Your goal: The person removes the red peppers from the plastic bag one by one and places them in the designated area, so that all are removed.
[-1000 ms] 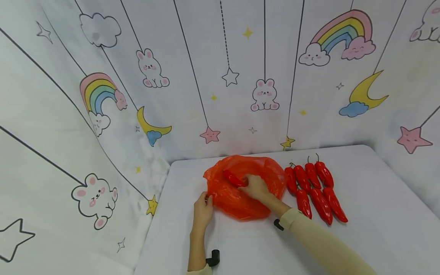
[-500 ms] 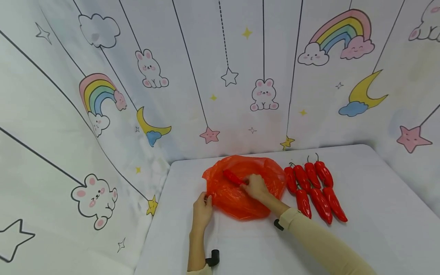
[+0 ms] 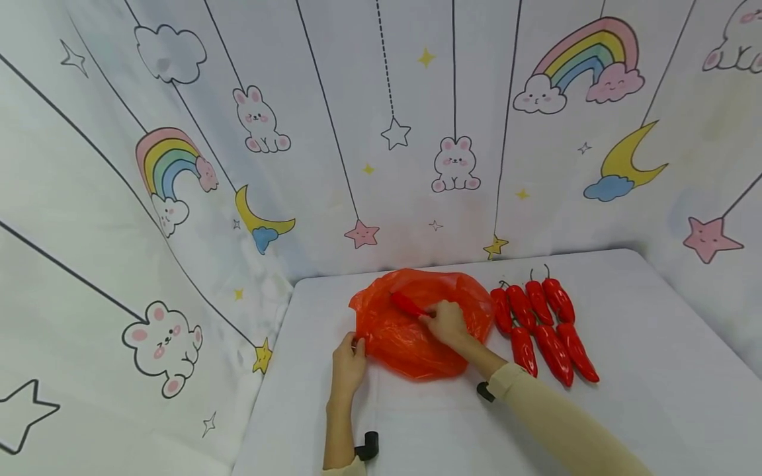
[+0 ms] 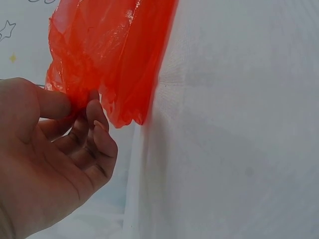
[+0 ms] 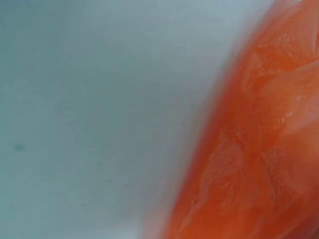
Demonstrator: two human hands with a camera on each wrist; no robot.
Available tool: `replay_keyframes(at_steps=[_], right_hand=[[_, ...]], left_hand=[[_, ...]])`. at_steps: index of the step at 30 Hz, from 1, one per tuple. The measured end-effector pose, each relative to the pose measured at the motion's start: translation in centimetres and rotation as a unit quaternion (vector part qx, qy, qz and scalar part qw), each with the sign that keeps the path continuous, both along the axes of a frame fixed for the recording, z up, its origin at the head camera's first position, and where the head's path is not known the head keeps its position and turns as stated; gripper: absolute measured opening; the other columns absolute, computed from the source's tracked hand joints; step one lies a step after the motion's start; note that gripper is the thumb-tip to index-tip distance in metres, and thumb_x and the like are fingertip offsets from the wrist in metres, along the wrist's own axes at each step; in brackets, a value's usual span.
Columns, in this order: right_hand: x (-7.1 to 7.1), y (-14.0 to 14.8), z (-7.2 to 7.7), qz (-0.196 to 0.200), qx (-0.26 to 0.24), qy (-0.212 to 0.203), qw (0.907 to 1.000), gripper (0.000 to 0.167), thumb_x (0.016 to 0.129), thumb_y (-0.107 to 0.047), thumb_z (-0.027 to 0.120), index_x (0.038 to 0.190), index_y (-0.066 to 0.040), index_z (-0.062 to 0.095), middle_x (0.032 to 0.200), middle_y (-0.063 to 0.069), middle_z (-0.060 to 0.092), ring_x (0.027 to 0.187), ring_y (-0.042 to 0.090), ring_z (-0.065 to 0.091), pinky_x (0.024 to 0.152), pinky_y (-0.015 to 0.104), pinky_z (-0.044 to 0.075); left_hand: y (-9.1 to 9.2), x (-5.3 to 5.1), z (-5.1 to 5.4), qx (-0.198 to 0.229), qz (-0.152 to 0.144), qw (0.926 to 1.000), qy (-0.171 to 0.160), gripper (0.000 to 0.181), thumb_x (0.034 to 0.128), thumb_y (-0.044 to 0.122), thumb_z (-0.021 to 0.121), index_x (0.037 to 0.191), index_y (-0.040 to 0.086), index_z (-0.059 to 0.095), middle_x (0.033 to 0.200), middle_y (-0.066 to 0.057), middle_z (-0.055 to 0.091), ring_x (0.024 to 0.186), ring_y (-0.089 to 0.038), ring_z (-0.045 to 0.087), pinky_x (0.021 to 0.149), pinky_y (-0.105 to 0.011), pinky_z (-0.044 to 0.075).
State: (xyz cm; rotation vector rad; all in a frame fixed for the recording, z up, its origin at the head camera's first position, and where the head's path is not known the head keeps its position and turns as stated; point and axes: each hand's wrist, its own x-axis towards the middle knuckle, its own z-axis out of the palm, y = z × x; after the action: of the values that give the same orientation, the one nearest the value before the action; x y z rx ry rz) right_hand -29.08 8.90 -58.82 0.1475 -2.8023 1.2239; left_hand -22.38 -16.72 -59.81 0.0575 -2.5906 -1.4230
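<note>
A thin red plastic bag (image 3: 411,354) lies spread on the white table. My left hand (image 3: 349,363) is at its left edge; in the left wrist view the thumb and fingers of the left hand (image 4: 55,149) pinch the crumpled film of the bag (image 4: 114,45). Over the bag's middle, my right hand (image 3: 448,324) grips a red chili pepper (image 3: 407,303) by one end, its other end pointing to the far left. Whether film covers part of the pepper I cannot tell. The right wrist view holds only the bag (image 5: 239,169) and white table, without the hand.
To the right of the bag, several red chili peppers (image 3: 553,354) lie in two rows on the table (image 3: 643,317), the far ones with thin stems. Behind and to the left hangs a white cloth (image 3: 333,165) printed with rabbits, stars and rainbows.
The pepper has shifted slightly to the right over the bag with my right hand. My left hand keeps its pinch on the bag's edge. The peppers on the table stay put.
</note>
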Motion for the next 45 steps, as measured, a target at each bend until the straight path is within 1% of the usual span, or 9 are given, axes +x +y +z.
replay_keyframes(at_steps=[7,11,18,26,31,34,38,42,45], right_hand=[[1.2,0.6,0.3,-0.013,-0.008,0.008,0.9999,0.026,0.093,-0.020,0.080,0.117,-0.009,0.080,0.095,0.002,0.078,0.079,0.019,0.064,0.070,0.032,0.059],[2.1,0.8,0.9,-0.013,-0.013,0.011,0.9998,0.028,0.093,-0.021,0.081,0.119,-0.010,0.080,0.096,0.001,0.079,0.081,0.020,0.064,0.070,0.032,0.059],[3.3,1.4,1.6,-0.013,-0.018,0.012,0.9997,0.031,0.093,-0.021,0.081,0.121,-0.009,0.078,0.101,0.004,0.079,0.087,0.020,0.067,0.076,0.034,0.061],[5.0,2.2,2.0,-0.017,-0.054,0.021,0.9982,0.031,0.092,-0.021,0.082,0.121,-0.009,0.079,0.099,0.002,0.079,0.087,0.019,0.069,0.076,0.035,0.061],[6.1,2.8,2.5,-0.032,-0.074,0.000,0.9967,0.032,0.092,-0.023,0.082,0.122,-0.011,0.078,0.099,0.001,0.079,0.087,0.019,0.067,0.073,0.032,0.061],[6.6,3.3,2.6,-0.042,-0.078,-0.007,0.9960,0.034,0.092,-0.024,0.082,0.123,-0.011,0.078,0.100,0.001,0.079,0.092,0.021,0.068,0.074,0.033,0.061],[7.5,3.9,2.4,-0.055,-0.074,0.008,0.9957,0.035,0.091,-0.023,0.082,0.123,-0.010,0.078,0.103,0.004,0.079,0.100,0.026,0.069,0.079,0.038,0.062],[8.4,4.5,2.2,-0.063,-0.070,0.027,0.9952,0.036,0.091,-0.022,0.083,0.123,-0.009,0.077,0.105,0.006,0.079,0.100,0.028,0.071,0.080,0.040,0.062],[9.2,5.0,2.0,-0.065,-0.074,0.035,0.9945,0.036,0.091,-0.024,0.083,0.124,-0.008,0.077,0.104,0.006,0.080,0.098,0.028,0.073,0.077,0.039,0.062]], left_hand=[[-0.1,0.0,-0.1,-0.002,-0.001,1.0000,-0.001,0.013,0.1061,0.011,0.057,0.113,0.005,0.066,0.088,-0.004,0.063,0.078,-0.017,0.058,0.069,-0.030,0.052],[-0.2,0.1,0.1,0.001,0.000,1.0000,0.000,0.012,0.1060,0.010,0.058,0.113,0.005,0.066,0.088,-0.004,0.063,0.077,-0.017,0.058,0.069,-0.030,0.052],[-0.4,0.2,0.0,0.002,0.001,1.0000,0.009,0.011,0.1049,0.008,0.058,0.111,0.004,0.067,0.087,-0.004,0.063,0.075,-0.016,0.058,0.067,-0.030,0.051],[-0.4,0.2,0.2,0.002,0.006,1.0000,0.007,0.012,0.1049,0.007,0.058,0.112,0.004,0.067,0.089,-0.006,0.064,0.076,-0.018,0.058,0.068,-0.031,0.051],[-0.4,0.1,0.4,-0.003,0.009,1.0000,0.003,0.013,0.1053,0.008,0.058,0.113,0.003,0.067,0.090,-0.007,0.064,0.077,-0.019,0.058,0.070,-0.032,0.052],[-0.4,0.1,0.5,-0.005,0.010,0.9999,0.005,0.013,0.1052,0.008,0.058,0.113,0.002,0.067,0.089,-0.007,0.064,0.077,-0.020,0.057,0.070,-0.032,0.051],[-0.4,0.2,0.6,-0.004,0.008,1.0000,0.003,0.014,0.1057,0.009,0.058,0.113,0.003,0.067,0.088,-0.006,0.063,0.077,-0.019,0.057,0.069,-0.031,0.051],[-0.3,0.2,0.6,0.000,0.007,1.0000,-0.003,0.014,0.1063,0.011,0.057,0.114,0.004,0.066,0.088,-0.006,0.063,0.077,-0.020,0.058,0.069,-0.030,0.052],[-0.2,0.2,0.4,-0.001,0.008,1.0000,-0.003,0.014,0.1062,0.011,0.057,0.114,0.004,0.067,0.088,-0.006,0.063,0.077,-0.019,0.058,0.069,-0.030,0.051]])
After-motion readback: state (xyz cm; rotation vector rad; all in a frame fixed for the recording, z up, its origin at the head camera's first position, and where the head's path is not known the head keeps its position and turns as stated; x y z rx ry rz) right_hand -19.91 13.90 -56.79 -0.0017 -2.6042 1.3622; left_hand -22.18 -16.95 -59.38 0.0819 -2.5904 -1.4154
